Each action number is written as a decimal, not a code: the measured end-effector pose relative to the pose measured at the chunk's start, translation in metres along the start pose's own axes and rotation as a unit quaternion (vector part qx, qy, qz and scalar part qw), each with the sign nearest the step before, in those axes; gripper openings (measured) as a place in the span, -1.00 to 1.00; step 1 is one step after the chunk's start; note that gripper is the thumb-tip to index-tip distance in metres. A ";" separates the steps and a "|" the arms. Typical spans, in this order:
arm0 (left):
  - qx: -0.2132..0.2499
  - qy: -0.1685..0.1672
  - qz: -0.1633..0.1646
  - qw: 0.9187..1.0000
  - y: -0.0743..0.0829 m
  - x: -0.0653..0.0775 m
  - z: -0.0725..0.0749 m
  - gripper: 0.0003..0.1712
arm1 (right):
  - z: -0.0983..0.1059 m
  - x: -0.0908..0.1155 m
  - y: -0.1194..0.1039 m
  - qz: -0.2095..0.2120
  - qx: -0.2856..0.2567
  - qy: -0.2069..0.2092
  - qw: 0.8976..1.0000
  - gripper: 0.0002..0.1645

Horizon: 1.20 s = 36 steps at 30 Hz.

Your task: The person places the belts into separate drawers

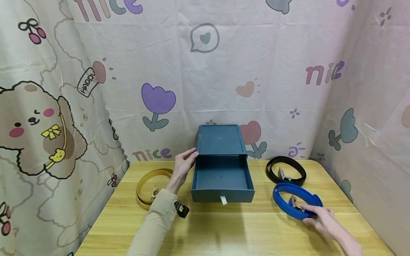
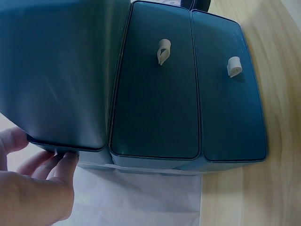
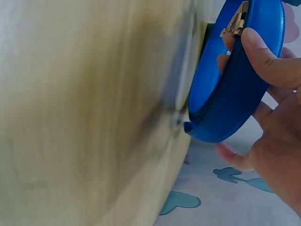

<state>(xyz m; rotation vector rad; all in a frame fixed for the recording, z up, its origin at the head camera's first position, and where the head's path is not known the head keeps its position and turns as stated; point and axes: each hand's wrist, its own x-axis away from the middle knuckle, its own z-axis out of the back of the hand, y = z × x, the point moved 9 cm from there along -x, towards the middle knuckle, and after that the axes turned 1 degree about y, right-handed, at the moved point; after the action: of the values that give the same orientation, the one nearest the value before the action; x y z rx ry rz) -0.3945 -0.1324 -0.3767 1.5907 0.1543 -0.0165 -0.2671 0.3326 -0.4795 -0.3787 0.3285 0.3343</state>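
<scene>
A dark teal drawer box (image 1: 219, 139) stands at the table's back, its top drawer (image 1: 222, 195) pulled out and bare inside. My left hand (image 1: 185, 164) touches the box's left edge by that drawer. In the left wrist view, the fingers (image 2: 66, 165) of this hand lie fairly straight against the side. Two closed drawers (image 2: 155, 103) with white loop tabs show there. On the right, my right hand (image 1: 325, 219) grips a coiled blue belt (image 1: 282, 204) with a gold-toned buckle. Its thumb (image 3: 258, 47) presses the outside of the coil while fingers reach inside.
A coiled black belt (image 1: 271, 174) with a silver buckle lies behind the blue one. Left of the box, a coiled yellow-tan belt (image 1: 141, 183) rests on the wooden table (image 1: 221, 234). Printed cloth (image 1: 205, 71) hangs behind and at both sides.
</scene>
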 end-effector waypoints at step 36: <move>-0.006 -0.001 0.004 1.000 -0.001 -0.001 0.001 -0.52 | 0.088 -0.034 -0.090 0.104 -0.018 0.136 0.985 -0.34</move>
<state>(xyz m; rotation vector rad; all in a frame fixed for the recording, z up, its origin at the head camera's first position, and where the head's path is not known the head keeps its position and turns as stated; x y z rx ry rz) -0.3960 -0.1331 -0.3778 1.5787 0.1476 -0.0109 -0.2424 0.2811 -0.3628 -0.4272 0.6329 0.4941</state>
